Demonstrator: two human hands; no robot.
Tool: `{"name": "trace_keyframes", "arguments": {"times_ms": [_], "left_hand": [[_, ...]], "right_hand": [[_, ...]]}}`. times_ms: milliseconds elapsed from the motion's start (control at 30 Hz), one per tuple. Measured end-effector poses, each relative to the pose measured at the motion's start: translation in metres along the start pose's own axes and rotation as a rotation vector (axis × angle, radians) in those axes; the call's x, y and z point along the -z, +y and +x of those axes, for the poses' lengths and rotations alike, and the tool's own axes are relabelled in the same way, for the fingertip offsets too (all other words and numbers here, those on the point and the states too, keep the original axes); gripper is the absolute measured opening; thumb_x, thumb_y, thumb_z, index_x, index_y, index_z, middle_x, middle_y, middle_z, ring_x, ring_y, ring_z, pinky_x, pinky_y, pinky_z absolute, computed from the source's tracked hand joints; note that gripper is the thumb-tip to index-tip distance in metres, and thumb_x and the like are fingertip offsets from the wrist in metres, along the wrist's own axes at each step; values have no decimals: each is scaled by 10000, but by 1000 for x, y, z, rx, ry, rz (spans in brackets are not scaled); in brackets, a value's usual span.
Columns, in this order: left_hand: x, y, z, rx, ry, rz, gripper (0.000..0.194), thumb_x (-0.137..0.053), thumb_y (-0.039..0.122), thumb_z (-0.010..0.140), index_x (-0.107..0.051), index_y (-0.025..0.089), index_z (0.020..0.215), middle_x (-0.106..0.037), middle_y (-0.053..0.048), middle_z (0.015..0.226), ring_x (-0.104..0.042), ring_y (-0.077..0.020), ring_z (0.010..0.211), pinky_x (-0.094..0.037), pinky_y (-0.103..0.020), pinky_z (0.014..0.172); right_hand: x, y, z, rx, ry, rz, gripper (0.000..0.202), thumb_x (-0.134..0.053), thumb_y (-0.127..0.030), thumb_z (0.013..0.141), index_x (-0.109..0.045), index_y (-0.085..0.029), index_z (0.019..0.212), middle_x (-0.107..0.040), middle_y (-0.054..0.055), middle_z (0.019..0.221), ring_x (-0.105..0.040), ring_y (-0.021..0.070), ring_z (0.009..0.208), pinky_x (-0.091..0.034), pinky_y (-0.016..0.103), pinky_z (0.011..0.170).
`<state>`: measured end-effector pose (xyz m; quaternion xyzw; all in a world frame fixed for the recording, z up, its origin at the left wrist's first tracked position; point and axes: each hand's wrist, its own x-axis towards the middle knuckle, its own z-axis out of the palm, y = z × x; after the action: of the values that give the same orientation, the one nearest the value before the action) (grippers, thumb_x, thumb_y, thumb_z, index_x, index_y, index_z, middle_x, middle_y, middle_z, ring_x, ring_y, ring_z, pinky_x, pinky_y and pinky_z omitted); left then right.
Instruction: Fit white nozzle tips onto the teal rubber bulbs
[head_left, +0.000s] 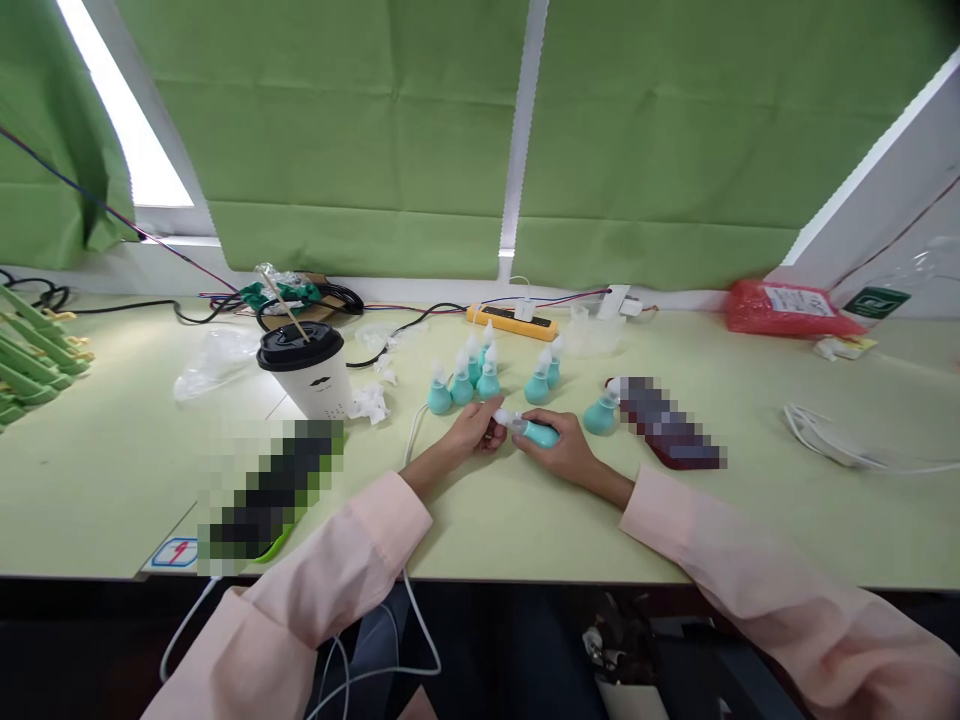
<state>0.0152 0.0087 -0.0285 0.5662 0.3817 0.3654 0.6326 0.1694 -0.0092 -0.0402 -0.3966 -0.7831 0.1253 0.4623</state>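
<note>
A teal bulb nasal aspirator lies sideways between my two hands, just above the table. My right hand is closed around its soft bulb. At the pale, clear tip end, the fingers of my left hand pinch the tip. Several like aspirators stand upright beyond my left hand, tips up, with two more slightly to the right. Another aspirator lies tilted to the right of my right hand, its tip against a dark red phone.
A lidded paper cup with a stirrer stands left, beside crumpled tissue. A green-edged phone lies nearer the front edge. A yellow power strip, cables and a red package line the back. A white cable lies right.
</note>
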Motion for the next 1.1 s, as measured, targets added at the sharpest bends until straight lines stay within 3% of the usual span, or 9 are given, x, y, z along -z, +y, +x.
{"name": "trace_keyframes", "arguments": {"times_ms": [267,367,433,533,633,733,833,967,1100], "left_hand": [[0,4,-1,22,-3,-89,408,-355,447,756,-387,148,479,-365,31,400,-343,-51,341,-262,-193,358],[2,6,-1,-36,85,-47,419,-382,497,730,-417,141,512,-377,32,432,-342,-43,359,-267,-187,374],[5,4,0,-127,219,128,392,-434,501,698,-460,137,557,-400,29,462,-359,-49,386,-278,-189,395],[8,-3,1,-273,377,568,251,-543,392,646,-549,148,704,-481,7,556,-441,-94,497,-340,-219,482],[7,-8,0,-365,398,846,198,-607,249,586,-590,170,767,-542,-41,729,-490,-177,711,-384,-297,648],[2,-4,-4,-496,409,944,189,-539,175,640,-597,169,819,-538,-74,874,-462,-214,864,-356,-357,784],[-3,6,-10,-543,347,834,224,-467,179,707,-582,175,899,-554,-61,890,-473,-182,871,-376,-315,771],[-5,13,-12,-423,207,489,242,-521,323,693,-610,166,854,-598,-40,826,-500,-142,755,-398,-232,611],[-3,7,-9,-316,240,270,290,-589,363,627,-646,106,749,-618,-52,696,-483,-107,602,-383,-228,552]], "right_hand": [[2,-1,-1,32,42,-16,163,-594,-280,610,-559,-166,721,-630,24,656,-562,154,569,-448,265,566],[3,-4,-1,-5,31,5,169,-591,-282,612,-533,-176,731,-612,14,643,-554,148,564,-443,263,559],[4,-6,-1,-59,20,47,201,-589,-291,620,-504,-183,765,-597,9,658,-555,146,581,-440,260,557],[5,-8,-1,-104,27,86,195,-580,-306,637,-479,-189,756,-569,1,659,-548,148,607,-433,260,566],[5,-8,1,-87,6,78,160,-566,-320,655,-510,-189,728,-570,8,665,-534,156,631,-425,277,599],[6,-7,3,-103,-35,110,177,-528,-335,697,-540,-183,787,-588,26,735,-536,167,681,-419,287,646],[6,-7,5,-168,-111,196,212,-443,-358,764,-535,-178,830,-580,25,738,-529,155,678,-409,275,651],[5,-11,4,-237,-206,388,265,-357,-393,808,-512,-181,776,-569,20,725,-519,133,652,-403,263,640],[4,-15,3,-408,-235,652,309,-325,-454,802,-463,-185,742,-528,-8,581,-485,105,472,-389,238,477]]}}
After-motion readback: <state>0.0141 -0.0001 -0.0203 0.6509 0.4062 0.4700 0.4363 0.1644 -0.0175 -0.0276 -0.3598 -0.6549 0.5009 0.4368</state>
